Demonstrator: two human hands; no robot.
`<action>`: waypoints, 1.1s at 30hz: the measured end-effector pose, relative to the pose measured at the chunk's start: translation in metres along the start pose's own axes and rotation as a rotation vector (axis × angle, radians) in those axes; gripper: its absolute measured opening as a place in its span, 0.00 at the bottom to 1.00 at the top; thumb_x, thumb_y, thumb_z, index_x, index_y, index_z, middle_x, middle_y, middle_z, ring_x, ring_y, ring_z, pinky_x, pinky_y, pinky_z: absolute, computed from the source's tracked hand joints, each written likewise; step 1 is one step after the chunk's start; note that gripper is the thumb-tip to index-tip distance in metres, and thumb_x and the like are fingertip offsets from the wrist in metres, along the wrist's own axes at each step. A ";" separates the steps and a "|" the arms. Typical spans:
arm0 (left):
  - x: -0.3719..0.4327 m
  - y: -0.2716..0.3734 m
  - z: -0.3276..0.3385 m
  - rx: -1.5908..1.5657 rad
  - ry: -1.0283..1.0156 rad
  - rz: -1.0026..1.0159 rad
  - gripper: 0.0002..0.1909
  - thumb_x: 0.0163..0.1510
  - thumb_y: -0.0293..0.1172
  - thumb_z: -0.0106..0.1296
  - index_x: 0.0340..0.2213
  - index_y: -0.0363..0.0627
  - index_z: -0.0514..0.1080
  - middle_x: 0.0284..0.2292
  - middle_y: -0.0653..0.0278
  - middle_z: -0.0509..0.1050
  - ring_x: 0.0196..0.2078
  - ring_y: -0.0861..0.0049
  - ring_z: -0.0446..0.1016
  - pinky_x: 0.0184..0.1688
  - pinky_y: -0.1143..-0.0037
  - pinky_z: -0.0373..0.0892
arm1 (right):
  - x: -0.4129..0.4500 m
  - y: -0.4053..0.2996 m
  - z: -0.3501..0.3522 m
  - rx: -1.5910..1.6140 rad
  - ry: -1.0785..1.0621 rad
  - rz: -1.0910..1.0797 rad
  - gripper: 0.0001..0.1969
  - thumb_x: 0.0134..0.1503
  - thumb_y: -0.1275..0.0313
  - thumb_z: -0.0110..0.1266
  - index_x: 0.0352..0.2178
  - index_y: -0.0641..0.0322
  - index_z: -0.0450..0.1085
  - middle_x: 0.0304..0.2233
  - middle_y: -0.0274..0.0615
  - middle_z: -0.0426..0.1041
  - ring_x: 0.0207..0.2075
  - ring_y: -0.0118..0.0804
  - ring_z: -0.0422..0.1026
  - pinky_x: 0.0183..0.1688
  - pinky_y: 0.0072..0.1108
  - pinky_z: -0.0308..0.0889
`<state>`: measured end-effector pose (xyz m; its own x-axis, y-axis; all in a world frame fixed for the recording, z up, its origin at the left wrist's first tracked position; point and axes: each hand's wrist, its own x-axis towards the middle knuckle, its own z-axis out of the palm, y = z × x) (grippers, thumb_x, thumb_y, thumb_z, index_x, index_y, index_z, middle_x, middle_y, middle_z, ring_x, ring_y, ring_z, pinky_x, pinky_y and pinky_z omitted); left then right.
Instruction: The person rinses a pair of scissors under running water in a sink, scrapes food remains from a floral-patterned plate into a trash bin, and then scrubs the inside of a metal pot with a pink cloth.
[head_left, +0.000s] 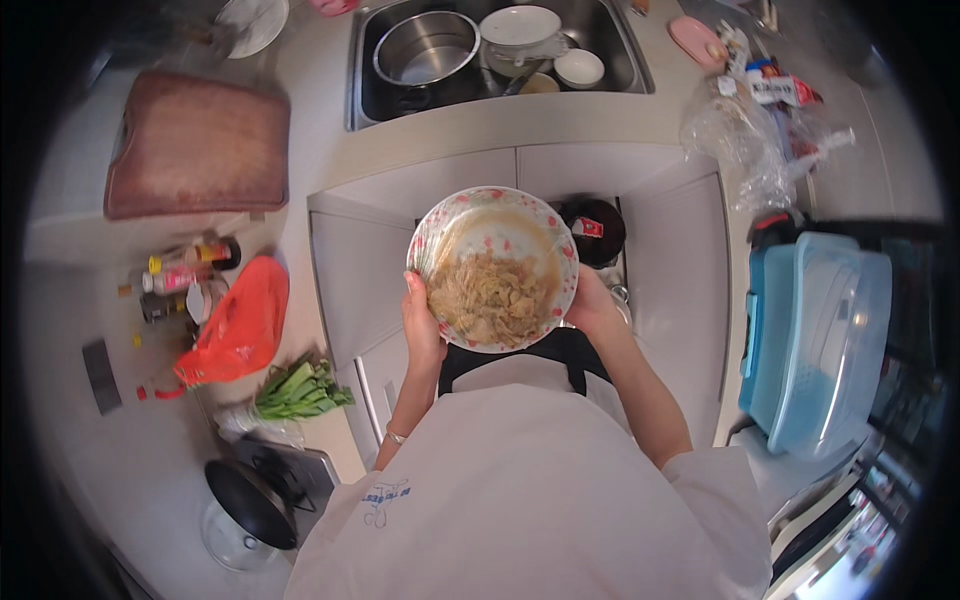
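Note:
Between my hands is a white plate (495, 196) with a red floral pattern, held in front of my body. A heap of brownish-yellow cooked food (499, 296) lies in its lower half, under what looks like clear cling film. My left hand (421, 315) grips the plate's left rim, thumb up along the edge. At the right rim, my right hand (592, 301) holds on from beside and below, its fingers mostly hidden by the plate.
Ahead is a sink (615, 86) with a steel pot (426, 49) and white bowls (581, 69). Leftward are a cutting board (201, 144), a red plastic bag (247, 322), green vegetables (304, 390) and a wok (251, 504). On the right sit plastic packaging (739, 135) and a blue lidded box (814, 345).

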<state>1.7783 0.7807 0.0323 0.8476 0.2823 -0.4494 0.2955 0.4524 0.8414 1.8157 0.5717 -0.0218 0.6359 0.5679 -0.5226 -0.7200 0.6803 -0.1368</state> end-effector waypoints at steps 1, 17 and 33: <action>0.004 0.001 -0.002 0.020 -0.021 -0.013 0.29 0.55 0.50 0.31 0.42 0.30 0.58 0.40 0.56 0.65 0.39 0.76 0.67 0.41 0.77 0.64 | -0.003 0.001 0.005 -0.002 0.058 -0.104 0.18 0.53 0.65 0.42 0.42 0.66 0.62 0.42 0.44 0.65 0.43 0.38 0.64 0.49 0.27 0.56; 0.085 0.006 -0.010 0.413 -0.373 -0.076 0.28 0.56 0.48 0.30 0.41 0.31 0.62 0.38 0.59 0.67 0.38 0.79 0.67 0.41 0.79 0.63 | 0.004 -0.020 0.062 -1.188 0.540 -0.915 0.08 0.48 0.68 0.51 0.30 0.60 0.69 0.11 0.29 0.60 0.14 0.19 0.57 0.19 0.14 0.54; 0.129 -0.035 0.011 0.524 -0.488 -0.242 0.25 0.53 0.48 0.39 0.38 0.35 0.65 0.33 0.64 0.69 0.33 0.83 0.66 0.34 0.82 0.64 | 0.008 0.048 0.093 -2.022 0.219 -1.031 0.09 0.42 0.69 0.55 0.27 0.55 0.68 0.23 0.32 0.66 0.24 0.30 0.67 0.23 0.21 0.64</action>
<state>1.8822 0.7917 -0.0511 0.7953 -0.2356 -0.5586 0.5659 -0.0421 0.8234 1.8119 0.6516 0.0458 0.9235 0.3117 0.2237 0.3800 -0.6626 -0.6454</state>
